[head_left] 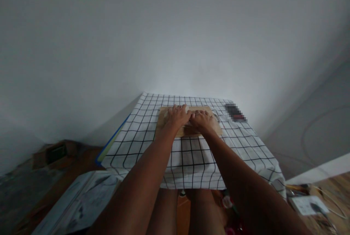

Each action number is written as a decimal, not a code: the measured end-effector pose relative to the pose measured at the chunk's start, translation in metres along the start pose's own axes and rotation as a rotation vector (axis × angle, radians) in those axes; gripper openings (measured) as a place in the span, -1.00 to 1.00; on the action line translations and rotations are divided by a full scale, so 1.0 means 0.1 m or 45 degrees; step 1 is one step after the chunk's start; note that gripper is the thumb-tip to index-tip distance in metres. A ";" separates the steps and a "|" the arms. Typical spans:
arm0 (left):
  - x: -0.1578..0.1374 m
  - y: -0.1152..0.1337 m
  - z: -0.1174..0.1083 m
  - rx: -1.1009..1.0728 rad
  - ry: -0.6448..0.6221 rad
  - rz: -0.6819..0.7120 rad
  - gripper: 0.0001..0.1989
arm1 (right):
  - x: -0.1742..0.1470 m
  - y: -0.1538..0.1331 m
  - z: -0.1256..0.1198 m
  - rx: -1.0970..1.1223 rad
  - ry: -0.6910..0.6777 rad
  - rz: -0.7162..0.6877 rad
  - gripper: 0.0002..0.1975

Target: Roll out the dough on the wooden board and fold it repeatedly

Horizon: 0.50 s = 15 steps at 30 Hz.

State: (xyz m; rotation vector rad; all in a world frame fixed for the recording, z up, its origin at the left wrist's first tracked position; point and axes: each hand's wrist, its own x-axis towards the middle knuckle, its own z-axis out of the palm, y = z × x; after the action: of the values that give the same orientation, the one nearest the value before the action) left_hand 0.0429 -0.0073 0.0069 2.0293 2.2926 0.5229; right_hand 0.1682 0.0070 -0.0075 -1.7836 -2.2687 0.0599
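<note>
A wooden board (158, 128) lies on the checked cloth in front of me. On it is a pale, doughy-looking mass (187, 108), mostly covered by my hands, so its full shape is hidden. My left hand (178, 115) presses down on this mass from the left, palm down, with its fingers stretched forward and a little apart. Close beside it, my right hand (202, 119) lies palm down with its fingers spread and slightly bent. The two hands meet near the middle of the board.
The small table has a white cloth with black checks (136, 143) and stands against a pale wall (175, 38). A dark, blurred-out object (235, 112) lies at its right. A power strip (308, 205) with cords is on the floor at right; a box (56, 153) sits at left.
</note>
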 end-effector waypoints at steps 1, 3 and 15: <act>-0.03 0.00 0.00 0.012 0.012 0.008 -0.52 | -0.03 -0.01 0.00 0.012 0.018 0.012 -0.51; -0.09 -0.01 0.00 0.040 0.042 0.018 -0.51 | -0.09 -0.02 0.00 0.036 0.046 0.015 -0.52; 0.08 -0.03 0.06 0.078 0.096 0.027 -0.56 | 0.04 -0.02 -0.08 0.067 0.022 -0.005 -0.50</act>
State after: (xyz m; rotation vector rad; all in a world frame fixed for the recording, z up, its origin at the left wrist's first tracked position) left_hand 0.0401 0.0018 0.0020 2.0991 2.3600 0.5467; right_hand 0.1678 0.0090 0.0015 -1.7470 -2.2375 0.1023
